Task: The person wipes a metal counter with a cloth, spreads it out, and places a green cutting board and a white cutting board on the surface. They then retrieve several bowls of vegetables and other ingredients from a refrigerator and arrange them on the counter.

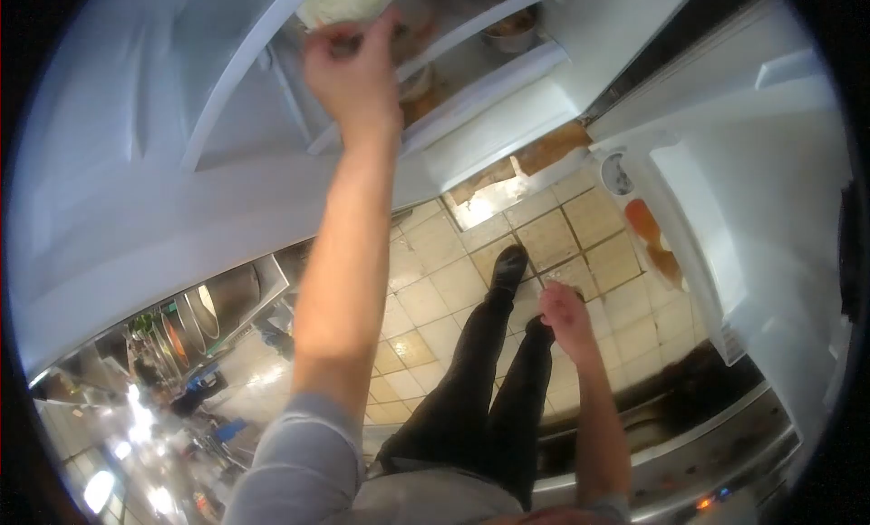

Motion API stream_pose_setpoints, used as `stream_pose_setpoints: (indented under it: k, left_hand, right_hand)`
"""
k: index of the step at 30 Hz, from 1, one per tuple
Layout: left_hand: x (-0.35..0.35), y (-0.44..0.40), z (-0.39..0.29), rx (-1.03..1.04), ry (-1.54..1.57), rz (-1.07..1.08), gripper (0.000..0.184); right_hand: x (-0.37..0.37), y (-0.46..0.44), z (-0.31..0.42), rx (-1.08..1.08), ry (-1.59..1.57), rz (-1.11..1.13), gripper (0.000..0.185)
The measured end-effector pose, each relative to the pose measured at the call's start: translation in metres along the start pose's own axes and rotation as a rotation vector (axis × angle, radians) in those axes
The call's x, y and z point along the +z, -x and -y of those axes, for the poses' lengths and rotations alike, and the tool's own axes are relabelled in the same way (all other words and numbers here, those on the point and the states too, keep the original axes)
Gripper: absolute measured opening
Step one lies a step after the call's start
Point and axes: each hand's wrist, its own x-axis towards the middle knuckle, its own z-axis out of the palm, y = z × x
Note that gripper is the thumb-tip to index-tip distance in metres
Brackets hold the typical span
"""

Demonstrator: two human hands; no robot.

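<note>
My left hand [353,76] reaches up into an open fridge [263,194], its thumb and fingers closed at the lower edge of a pale green-white cabbage [344,1]. The top of the cabbage is cut off by the view's edge. White curved shelf rims [245,67] run on both sides of this hand. Lower down, my right hand [566,316] hangs over the floor beside my legs with its fingers curled in. Nothing shows in it, and it touches nothing.
The fridge door [725,208] stands open at the right, with a white tub [618,173] and an orange-red item [642,221] in its racks. A bowl [514,26] is inside the fridge. Plates [204,309] stand in a rack at lower left. Below is tiled floor [435,285].
</note>
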Motion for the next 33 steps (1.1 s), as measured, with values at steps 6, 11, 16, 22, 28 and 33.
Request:
stream_pose_setpoints:
  k: [6,11,16,22,28,33]
  left_hand:
    - [-0.061,0.090,-0.055,-0.176,0.031,0.320,0.033]
    - [-0.068,0.120,-0.057,0.218,0.100,0.569,0.031]
    - [-0.083,0.156,-0.051,0.151,0.096,0.752,0.029]
    - [-0.094,0.156,-0.052,0.166,0.171,0.991,0.027]
    - [0.002,0.067,-0.015,-0.014,0.299,0.426,0.041]
    - [0.102,-0.053,-0.008,-0.042,0.367,0.465,0.070]
  right_hand:
    - [0.015,-0.020,0.133,-0.082,-0.262,0.043,0.055]
    - [0.032,-0.024,0.211,-0.179,-0.416,0.043,0.068]
    - [0.043,-0.029,0.244,-0.205,-0.288,-0.050,0.057]
    - [0.037,-0.019,0.202,-0.127,-0.518,-0.233,0.055]
    - [0.015,-0.012,0.150,-0.077,-0.578,-0.330,0.058]
    - [0.007,0.013,0.107,-0.005,-0.529,-0.299,0.054]
